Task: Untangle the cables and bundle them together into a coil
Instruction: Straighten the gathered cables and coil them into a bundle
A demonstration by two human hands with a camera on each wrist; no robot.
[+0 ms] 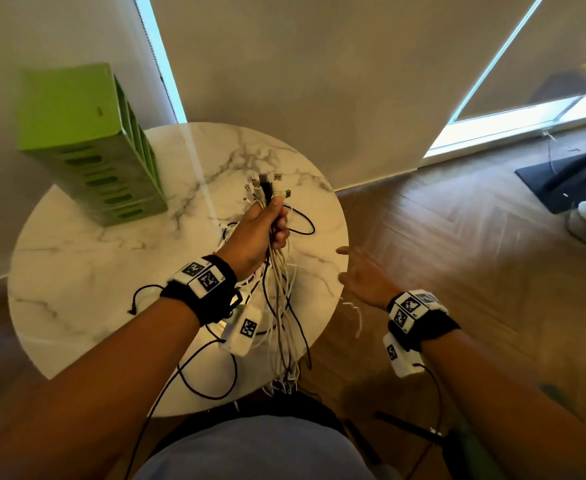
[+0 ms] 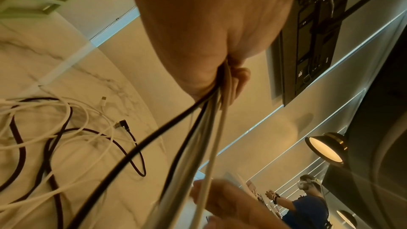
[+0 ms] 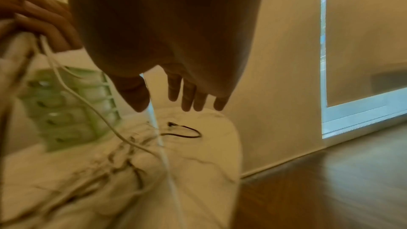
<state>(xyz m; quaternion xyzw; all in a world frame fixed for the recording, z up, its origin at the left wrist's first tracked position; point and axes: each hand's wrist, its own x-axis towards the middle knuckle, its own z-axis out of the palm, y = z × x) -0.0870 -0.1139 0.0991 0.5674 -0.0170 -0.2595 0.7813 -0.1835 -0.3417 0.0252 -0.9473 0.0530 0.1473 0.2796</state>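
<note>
Centrally, a round marble table (image 1: 77,278) stands on a wood floor (image 1: 457,237), close to a beige wall (image 1: 319,81). A green slotted rack (image 1: 87,140) stands upright on the table's far left part. Window strips (image 1: 526,116) show at the edges of a lowered blind.

Both forearms reach over the table's near edge, each with a black wristband carrying white marker blocks.

The left hand (image 1: 260,233) is raised above the table with fingers and thumb curled tightly round a bundle of cables (image 1: 281,306). White and black strands hang down from the fist past the table's near edge. The plugs (image 1: 267,187) stick up together above the thumb.

The right hand (image 1: 364,275) is just right of the hanging strands, at the table's right edge. Its fingers are straight and spread, and it holds nothing. In the right wrist view a white strand (image 3: 165,154) runs just beside its thumb; contact cannot be determined.

More cables lie loose on the table: white loops and a dark braided cable (image 2: 57,145) with an angled plug (image 2: 123,124).
</note>
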